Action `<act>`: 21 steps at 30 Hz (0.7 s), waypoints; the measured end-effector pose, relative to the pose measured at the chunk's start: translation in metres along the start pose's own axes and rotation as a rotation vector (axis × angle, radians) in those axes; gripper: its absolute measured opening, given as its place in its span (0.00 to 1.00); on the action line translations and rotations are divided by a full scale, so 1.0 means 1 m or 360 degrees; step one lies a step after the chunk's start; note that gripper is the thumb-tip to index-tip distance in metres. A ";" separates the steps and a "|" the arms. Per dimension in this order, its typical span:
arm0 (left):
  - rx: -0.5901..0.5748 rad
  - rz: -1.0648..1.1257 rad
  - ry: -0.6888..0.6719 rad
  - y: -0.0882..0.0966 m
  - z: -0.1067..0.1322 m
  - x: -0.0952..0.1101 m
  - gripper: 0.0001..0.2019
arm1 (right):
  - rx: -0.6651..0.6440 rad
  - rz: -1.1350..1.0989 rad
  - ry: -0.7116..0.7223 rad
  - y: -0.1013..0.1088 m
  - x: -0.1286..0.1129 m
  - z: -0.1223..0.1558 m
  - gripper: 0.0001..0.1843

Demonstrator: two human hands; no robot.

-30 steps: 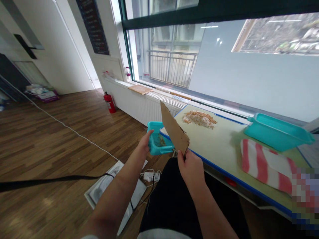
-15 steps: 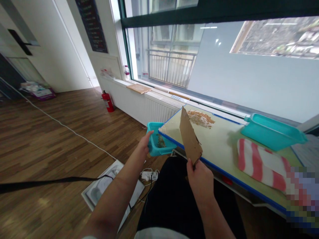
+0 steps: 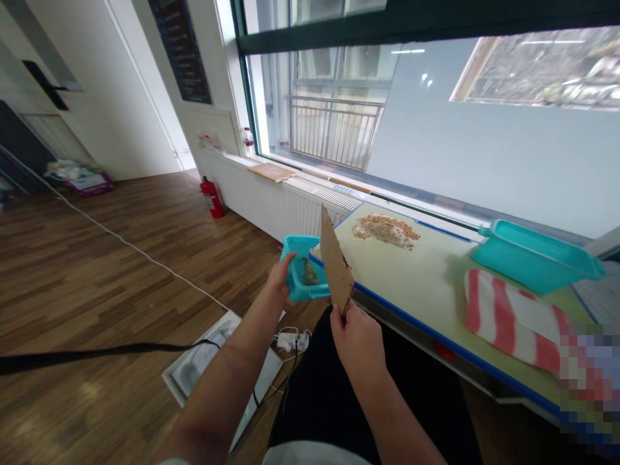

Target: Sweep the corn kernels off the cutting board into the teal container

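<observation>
My left hand (image 3: 281, 274) grips the near left rim of a turquoise plastic basket (image 3: 317, 292), held at the left end of the table and partly beneath its edge. Small greenish-brown grains (image 3: 309, 272) lie inside it. In my right hand (image 3: 356, 329) is a piece of cardboard (image 3: 336, 261), pinched by its lower end and standing on edge over the table's left corner. It hides part of that corner and of the basket. Further back on the tabletop (image 3: 411, 278) is a spread pile of mixed grains (image 3: 387, 230), orange kernels among white and tan ones.
A second turquoise basket (image 3: 537, 258) and a red-and-white striped cloth (image 3: 513, 320) are on the table's right side. A radiator (image 3: 271, 206) runs below the window. On the floor are a power strip (image 3: 292, 341), cables, a white box (image 3: 194, 368) and a fire extinguisher (image 3: 212, 197).
My right hand has moved the cardboard leftward across the table to its left edge, by the basket. My left hand and the basket have hardly shifted. The grain pile looks unchanged.
</observation>
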State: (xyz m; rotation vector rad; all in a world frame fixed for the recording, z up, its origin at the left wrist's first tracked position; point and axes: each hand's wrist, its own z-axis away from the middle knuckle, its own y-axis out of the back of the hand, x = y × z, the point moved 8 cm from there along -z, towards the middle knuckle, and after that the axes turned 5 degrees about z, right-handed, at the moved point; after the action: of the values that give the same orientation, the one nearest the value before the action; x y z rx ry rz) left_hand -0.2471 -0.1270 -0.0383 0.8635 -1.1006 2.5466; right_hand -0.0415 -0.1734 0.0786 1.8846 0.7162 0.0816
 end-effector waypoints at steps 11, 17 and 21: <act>-0.0045 -0.0066 -0.0034 0.000 -0.003 0.006 0.21 | 0.0159 0.0016 0.0092 0.016 0.005 0.013 0.19; 0.0112 -0.0170 -0.0091 0.011 -0.001 0.009 0.21 | 0.0134 0.0179 -0.0031 0.032 0.033 0.030 0.23; 0.0120 -0.0184 -0.0069 0.012 0.004 0.006 0.22 | 0.0115 0.0191 0.0012 0.033 0.032 0.038 0.23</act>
State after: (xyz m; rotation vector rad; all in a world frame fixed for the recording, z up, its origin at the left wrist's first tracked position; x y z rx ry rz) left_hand -0.2557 -0.1380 -0.0395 0.9756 -0.9427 2.4989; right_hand 0.0133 -0.1961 0.0825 1.9967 0.6183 0.1408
